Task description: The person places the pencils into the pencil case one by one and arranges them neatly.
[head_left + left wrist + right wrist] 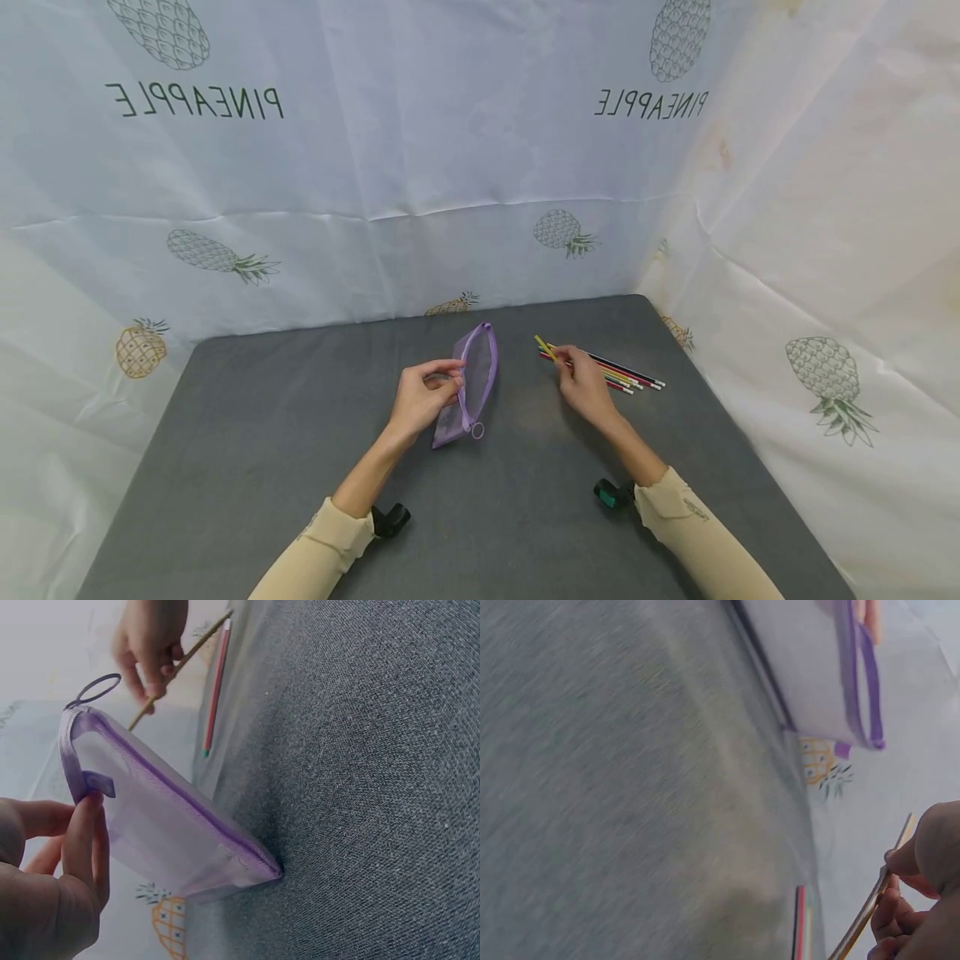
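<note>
The pouch [477,375] is sheer and purple-edged; left hand [423,396] pinches it, right hand [586,386] pinches a slim yellow pencil [546,348].

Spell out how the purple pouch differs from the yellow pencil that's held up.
Colour: the purple pouch is purple, the yellow pencil yellow. Build: the purple pouch is broad and see-through, the yellow pencil thin and opaque. Hold: the left grip has the purple pouch, the right grip the yellow pencil. Shared: both are held.
</note>
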`<state>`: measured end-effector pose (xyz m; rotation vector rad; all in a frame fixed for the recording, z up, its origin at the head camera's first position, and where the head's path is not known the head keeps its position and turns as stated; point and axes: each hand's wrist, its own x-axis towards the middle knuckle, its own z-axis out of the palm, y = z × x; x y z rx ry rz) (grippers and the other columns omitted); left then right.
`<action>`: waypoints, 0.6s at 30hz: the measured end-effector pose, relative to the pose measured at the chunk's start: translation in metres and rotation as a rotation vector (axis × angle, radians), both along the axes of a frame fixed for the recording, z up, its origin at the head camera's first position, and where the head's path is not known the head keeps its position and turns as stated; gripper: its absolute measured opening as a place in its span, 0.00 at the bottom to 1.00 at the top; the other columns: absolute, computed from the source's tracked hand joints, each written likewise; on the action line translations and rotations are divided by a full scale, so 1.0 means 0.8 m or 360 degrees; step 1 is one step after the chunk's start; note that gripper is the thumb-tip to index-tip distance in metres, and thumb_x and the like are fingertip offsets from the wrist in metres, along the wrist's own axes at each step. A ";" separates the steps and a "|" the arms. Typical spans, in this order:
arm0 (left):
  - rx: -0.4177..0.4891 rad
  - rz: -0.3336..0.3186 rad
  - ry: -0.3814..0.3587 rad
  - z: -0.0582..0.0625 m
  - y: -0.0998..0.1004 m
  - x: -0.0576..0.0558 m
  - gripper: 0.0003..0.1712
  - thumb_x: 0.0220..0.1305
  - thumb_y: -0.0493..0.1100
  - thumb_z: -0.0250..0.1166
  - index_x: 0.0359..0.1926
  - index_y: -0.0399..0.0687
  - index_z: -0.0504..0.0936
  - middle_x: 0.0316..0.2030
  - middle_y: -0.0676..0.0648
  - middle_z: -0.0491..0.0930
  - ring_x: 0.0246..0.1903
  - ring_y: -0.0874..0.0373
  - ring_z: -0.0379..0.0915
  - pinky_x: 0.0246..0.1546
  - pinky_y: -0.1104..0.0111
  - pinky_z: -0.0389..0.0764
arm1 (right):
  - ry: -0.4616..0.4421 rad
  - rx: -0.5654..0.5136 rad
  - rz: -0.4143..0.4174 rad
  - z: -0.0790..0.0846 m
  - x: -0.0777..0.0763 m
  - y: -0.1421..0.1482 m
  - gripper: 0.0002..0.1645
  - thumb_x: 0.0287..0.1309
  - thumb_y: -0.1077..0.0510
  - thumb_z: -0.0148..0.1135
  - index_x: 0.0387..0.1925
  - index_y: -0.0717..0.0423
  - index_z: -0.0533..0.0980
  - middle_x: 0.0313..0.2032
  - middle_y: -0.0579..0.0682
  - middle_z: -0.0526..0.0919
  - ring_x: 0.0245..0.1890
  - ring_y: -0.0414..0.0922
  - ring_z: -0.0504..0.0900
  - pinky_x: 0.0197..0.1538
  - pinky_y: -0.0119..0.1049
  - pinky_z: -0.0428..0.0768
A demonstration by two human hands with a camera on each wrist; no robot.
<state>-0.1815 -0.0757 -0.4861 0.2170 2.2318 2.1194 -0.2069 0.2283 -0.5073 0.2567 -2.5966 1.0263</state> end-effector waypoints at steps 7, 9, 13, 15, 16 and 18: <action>-0.0002 -0.0019 -0.0013 0.000 0.001 0.000 0.17 0.71 0.29 0.69 0.59 0.33 0.88 0.46 0.35 0.85 0.36 0.67 0.87 0.40 0.73 0.92 | -0.0167 -0.0237 0.0090 0.026 -0.004 -0.020 0.12 0.78 0.65 0.60 0.57 0.67 0.79 0.47 0.65 0.87 0.40 0.59 0.86 0.37 0.30 0.77; 0.0000 -0.0033 -0.0015 -0.001 0.001 0.000 0.18 0.71 0.29 0.68 0.60 0.32 0.87 0.46 0.35 0.85 0.36 0.67 0.87 0.40 0.73 0.92 | -0.0210 -0.0305 0.0114 0.033 -0.005 -0.026 0.13 0.80 0.64 0.59 0.59 0.67 0.77 0.48 0.66 0.86 0.44 0.61 0.86 0.38 0.29 0.77; 0.0003 -0.0060 -0.0015 -0.002 0.002 -0.001 0.19 0.72 0.29 0.68 0.62 0.28 0.85 0.47 0.34 0.85 0.36 0.68 0.87 0.40 0.74 0.91 | -0.0220 -0.0419 0.0138 0.047 -0.010 -0.037 0.14 0.80 0.65 0.58 0.60 0.69 0.76 0.50 0.68 0.85 0.44 0.56 0.84 0.40 0.29 0.76; 0.0001 -0.0061 -0.0012 -0.002 0.003 -0.001 0.20 0.72 0.29 0.68 0.62 0.28 0.84 0.47 0.33 0.85 0.35 0.68 0.87 0.39 0.74 0.91 | -0.0217 -0.0470 0.0148 0.053 -0.012 -0.043 0.15 0.80 0.65 0.57 0.61 0.69 0.75 0.51 0.69 0.85 0.41 0.49 0.81 0.40 0.28 0.75; -0.0001 -0.0062 -0.0010 -0.003 0.003 -0.001 0.19 0.72 0.29 0.68 0.62 0.28 0.84 0.47 0.33 0.85 0.35 0.68 0.87 0.39 0.74 0.91 | -0.0212 -0.0494 0.0148 0.055 -0.014 -0.046 0.15 0.80 0.65 0.57 0.61 0.70 0.75 0.51 0.69 0.85 0.41 0.45 0.79 0.40 0.28 0.74; -0.0013 -0.0059 -0.0006 -0.002 0.004 -0.001 0.19 0.72 0.29 0.68 0.62 0.28 0.85 0.47 0.33 0.85 0.35 0.67 0.87 0.39 0.74 0.91 | -0.0231 -0.0564 0.0148 0.061 -0.016 -0.053 0.16 0.80 0.65 0.57 0.62 0.70 0.75 0.53 0.70 0.84 0.42 0.43 0.78 0.42 0.26 0.74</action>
